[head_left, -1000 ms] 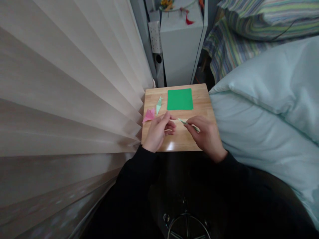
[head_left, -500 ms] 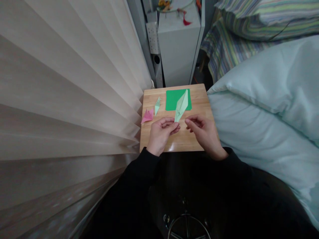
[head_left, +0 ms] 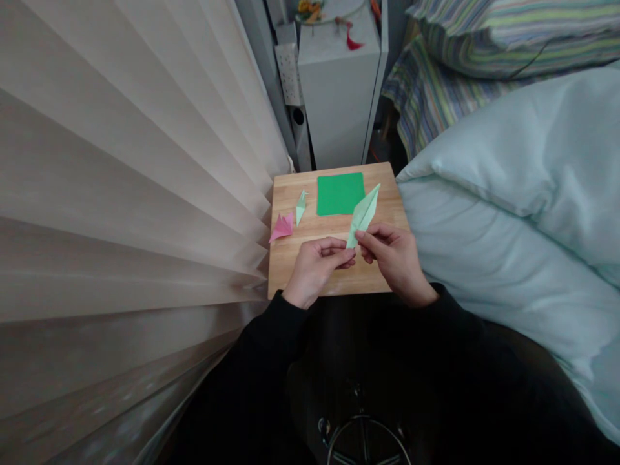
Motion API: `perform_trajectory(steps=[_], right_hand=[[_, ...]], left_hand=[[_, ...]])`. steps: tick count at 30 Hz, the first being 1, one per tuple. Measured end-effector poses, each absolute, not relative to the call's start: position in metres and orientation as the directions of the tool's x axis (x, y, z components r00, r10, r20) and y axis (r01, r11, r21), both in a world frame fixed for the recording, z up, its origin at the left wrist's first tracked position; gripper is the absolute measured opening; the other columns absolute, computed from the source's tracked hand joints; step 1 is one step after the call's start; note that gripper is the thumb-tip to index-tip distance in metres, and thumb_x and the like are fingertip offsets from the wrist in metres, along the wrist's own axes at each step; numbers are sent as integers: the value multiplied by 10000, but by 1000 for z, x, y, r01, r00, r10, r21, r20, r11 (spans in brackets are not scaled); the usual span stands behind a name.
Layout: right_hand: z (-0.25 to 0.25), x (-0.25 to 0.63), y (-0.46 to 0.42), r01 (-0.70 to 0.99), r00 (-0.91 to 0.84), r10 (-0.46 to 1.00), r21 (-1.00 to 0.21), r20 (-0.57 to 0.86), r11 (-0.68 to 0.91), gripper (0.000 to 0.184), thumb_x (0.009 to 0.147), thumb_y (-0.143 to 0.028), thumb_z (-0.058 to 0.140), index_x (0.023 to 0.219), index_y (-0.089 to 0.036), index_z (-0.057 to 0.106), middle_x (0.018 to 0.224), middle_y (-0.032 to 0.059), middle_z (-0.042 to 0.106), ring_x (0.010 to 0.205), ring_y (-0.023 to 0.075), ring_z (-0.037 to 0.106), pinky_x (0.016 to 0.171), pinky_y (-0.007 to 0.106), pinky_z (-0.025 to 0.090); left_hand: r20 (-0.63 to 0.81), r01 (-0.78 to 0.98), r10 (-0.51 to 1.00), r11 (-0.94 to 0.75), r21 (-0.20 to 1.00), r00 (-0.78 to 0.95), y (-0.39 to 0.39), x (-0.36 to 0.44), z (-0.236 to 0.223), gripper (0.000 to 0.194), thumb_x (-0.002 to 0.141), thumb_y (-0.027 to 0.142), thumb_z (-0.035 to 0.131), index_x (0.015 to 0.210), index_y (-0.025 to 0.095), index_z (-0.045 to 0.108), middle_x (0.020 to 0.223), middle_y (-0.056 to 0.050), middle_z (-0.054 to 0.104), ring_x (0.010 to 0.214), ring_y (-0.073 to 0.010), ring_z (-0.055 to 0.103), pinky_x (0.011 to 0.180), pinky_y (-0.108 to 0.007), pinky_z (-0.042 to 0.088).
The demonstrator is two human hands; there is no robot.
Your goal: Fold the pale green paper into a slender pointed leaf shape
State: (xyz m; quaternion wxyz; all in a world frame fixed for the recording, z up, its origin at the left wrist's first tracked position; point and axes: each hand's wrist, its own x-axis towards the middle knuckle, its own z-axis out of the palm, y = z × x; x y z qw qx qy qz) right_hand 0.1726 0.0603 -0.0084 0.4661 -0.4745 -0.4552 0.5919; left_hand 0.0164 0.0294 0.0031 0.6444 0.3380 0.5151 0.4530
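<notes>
Between my hands a light green folded origami paper (head_left: pixel 367 208), long and pointed, tilts up to the right above the small wooden table (head_left: pixel 310 226). My left hand (head_left: pixel 318 265) pinches its lower tip between thumb and fingers. My right hand (head_left: pixel 394 257) is closed on its lower right edge, thumb on top. Behind the folded paper lies a square of green paper (head_left: pixel 339 194), perhaps a stack. To the left are a small pale green folded paper piece (head_left: pixel 301 208) and a pink folded paper figure (head_left: pixel 282 227).
A pleated curtain (head_left: pixel 194 194) hangs along the table's left side. On the right is a bed with a pale blue quilt (head_left: pixel 484 213) and striped bedding (head_left: pixel 455 84). A grey-white cabinet (head_left: pixel 339 103) stands behind the table, and a round metal chair base (head_left: pixel 365 439) is below.
My right hand has moved in and taken hold of the light green folded paper. The paper has shifted slightly down and right and leans more to the right.
</notes>
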Motion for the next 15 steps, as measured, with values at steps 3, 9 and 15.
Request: perform_trajectory(steps=[3,9,15], right_hand=[[-10,175,64,-122,-74,989,-983,-129,-137,293,751,-455,827,722,-206,673,559,-29,597,477,102,499,466,269,405],[-11,175,65,-232,-68,987,-960,-147,-159,284,749,-422,809,685,-225,615,581,-36,553,501,99,466,473,262,383],[-7,176,65,-295,-87,979,-934,-185,-203,267,737,-377,769,691,-231,550,635,-36,538,566,107,475,507,252,395]], left_hand=[[-357,-229,932,361,904,62,29,17,3,196,690,252,885,797,149,757,718,-31,746,675,-129,689,720,-282,550],[-375,-238,926,376,896,51,29,17,5,178,680,226,871,773,146,740,680,-27,734,658,-121,671,687,-260,522],[-317,-328,945,273,905,-87,33,11,5,172,718,255,853,791,149,739,703,-8,705,669,-91,630,683,-231,494]])
